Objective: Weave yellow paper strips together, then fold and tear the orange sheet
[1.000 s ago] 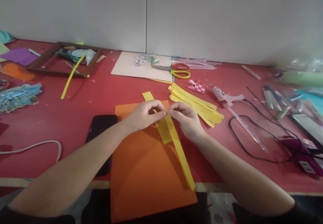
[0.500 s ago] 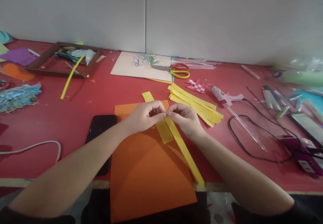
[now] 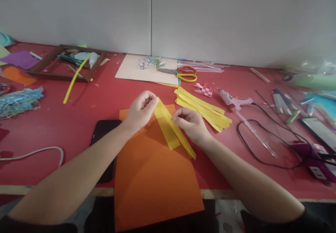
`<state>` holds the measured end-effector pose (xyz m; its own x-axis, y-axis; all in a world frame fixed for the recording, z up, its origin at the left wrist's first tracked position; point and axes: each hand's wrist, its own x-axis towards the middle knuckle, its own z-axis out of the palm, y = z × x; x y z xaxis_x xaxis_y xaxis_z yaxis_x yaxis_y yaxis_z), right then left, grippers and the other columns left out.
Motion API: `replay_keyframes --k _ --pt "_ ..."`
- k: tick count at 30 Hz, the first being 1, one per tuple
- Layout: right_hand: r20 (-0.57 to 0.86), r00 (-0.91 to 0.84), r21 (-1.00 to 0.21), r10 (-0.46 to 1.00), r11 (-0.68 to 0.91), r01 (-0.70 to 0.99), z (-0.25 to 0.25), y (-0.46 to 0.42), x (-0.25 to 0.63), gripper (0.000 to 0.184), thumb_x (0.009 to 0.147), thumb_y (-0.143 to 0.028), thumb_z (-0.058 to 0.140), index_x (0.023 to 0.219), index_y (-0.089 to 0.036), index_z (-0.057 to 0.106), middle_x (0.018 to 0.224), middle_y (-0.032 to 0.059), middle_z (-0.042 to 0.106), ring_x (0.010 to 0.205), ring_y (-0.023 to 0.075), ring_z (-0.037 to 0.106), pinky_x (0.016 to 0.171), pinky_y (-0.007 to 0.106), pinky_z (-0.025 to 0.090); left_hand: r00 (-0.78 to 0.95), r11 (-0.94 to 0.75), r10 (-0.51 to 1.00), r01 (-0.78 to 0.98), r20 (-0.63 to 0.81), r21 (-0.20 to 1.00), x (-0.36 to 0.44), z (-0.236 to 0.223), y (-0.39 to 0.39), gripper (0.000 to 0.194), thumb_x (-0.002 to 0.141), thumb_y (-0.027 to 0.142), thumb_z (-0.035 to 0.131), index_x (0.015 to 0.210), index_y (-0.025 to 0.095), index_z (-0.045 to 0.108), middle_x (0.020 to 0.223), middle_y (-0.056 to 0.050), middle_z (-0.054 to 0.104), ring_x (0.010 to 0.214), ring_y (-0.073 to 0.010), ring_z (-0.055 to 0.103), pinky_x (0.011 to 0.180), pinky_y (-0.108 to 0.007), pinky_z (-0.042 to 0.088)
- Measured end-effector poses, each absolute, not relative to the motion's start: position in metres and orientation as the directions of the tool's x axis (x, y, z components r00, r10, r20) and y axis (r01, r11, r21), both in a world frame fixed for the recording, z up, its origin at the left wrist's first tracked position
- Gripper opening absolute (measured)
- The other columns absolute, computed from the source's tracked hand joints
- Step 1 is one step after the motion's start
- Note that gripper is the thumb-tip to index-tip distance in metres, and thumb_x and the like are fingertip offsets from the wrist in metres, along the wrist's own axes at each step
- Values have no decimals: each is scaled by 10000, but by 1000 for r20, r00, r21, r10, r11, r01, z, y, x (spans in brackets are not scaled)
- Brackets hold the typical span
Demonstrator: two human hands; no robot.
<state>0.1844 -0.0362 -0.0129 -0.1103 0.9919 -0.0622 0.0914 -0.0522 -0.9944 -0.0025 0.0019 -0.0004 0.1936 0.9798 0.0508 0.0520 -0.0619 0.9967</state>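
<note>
In the head view, you work at a red counter [image 3: 78, 124], whose back edge meets a grey wall [image 3: 223, 23] with one vertical seam. Along this back edge are a wooden frame [image 3: 49, 75] towards the left corner and scissors [image 3: 187, 76] on a pale sheet [image 3: 128, 70] near the middle. Towards the right side lies a pink glue gun [image 3: 233, 100]. An orange sheet [image 3: 154, 184] hangs over the front edge, with a black phone [image 3: 103, 131] next to its left edge.

Your left hand [image 3: 140, 112] pinches the far end of the yellow strip [image 3: 183, 138], above the orange sheet's far edge; your right hand [image 3: 191, 124] has thumb and forefinger together at the strip's side, but I cannot tell if they grip it.

Half a second earlier, both hands met at this end. Now the left one is farther back and left, while the right stayed almost in place. The strip's near end, which reached the counter's front edge, is now just beside the orange sheet's right edge.
</note>
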Motion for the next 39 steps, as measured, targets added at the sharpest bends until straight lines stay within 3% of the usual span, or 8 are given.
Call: replay_keyframes --k 6,10,14,17,21,27,33,39 --pt "-105 -107 -992 989 -96 86 -11 -36 183 90 675 -273 649 662 -195 605 591 -32 545 506 89 404 484 249 318 -30 -124 992 8 125 992 -3 4 2 174 887 294 562 780 234 438 494 90 390 393 -72 338 414 -229 270" --pt "-133 -103 -990 986 -126 71 -11 -36 183 68 663 -251 638 657 -192 605 594 -35 547 506 85 410 484 245 312 -69 -135 989 -88 129 987 -2 4 3 211 885 310 595 793 233 421 494 103 375 385 -62 334 401 -210 262" --pt "-102 -81 -994 991 -99 47 -14 -36 184 63 679 -246 633 663 -192 605 602 -36 550 516 87 420 493 244 319 114 46 993 -164 -28 985 -1 3 3 400 797 491 726 839 226 429 551 113 393 380 -41 332 379 -193 277" --pt "-74 -84 -997 994 -71 39 -15 -36 184 94 696 -269 651 671 -192 603 607 -37 546 524 88 419 506 246 330 350 229 912 2 -216 973 -2 2 0 457 694 508 816 858 187 535 617 67 506 429 -42 392 399 -191 342" --pt "-63 -112 -997 992 -57 55 -17 -37 183 138 707 -300 683 688 -194 597 612 -35 549 538 96 437 520 254 344 429 262 846 184 -317 947 0 2 -5 430 633 419 865 877 143 642 779 -36 657 600 -119 583 487 -230 473" --pt "-63 -137 -996 989 -55 67 -17 -36 183 143 737 -311 677 712 -201 589 636 -27 567 553 104 461 531 260 354 436 186 874 111 -216 976 4 2 -7 288 693 377 812 819 150 687 821 -54 708 771 -189 681 649 -292 560" --pt "-60 -117 -995 991 -51 81 -14 -34 183 107 709 -288 653 689 -199 596 596 -43 525 494 80 374 482 246 312 358 192 914 38 -192 981 4 4 -4 296 687 389 810 783 148 667 741 -34 690 707 -167 680 651 -277 559" --pt "-38 -117 -997 992 -30 70 -16 -33 185 67 711 -249 635 681 -194 609 611 -35 534 519 86 394 498 251 318 136 174 977 -78 -162 982 2 3 2 335 717 431 791 834 158 637 809 -28 683 669 -130 669 603 -236 549"
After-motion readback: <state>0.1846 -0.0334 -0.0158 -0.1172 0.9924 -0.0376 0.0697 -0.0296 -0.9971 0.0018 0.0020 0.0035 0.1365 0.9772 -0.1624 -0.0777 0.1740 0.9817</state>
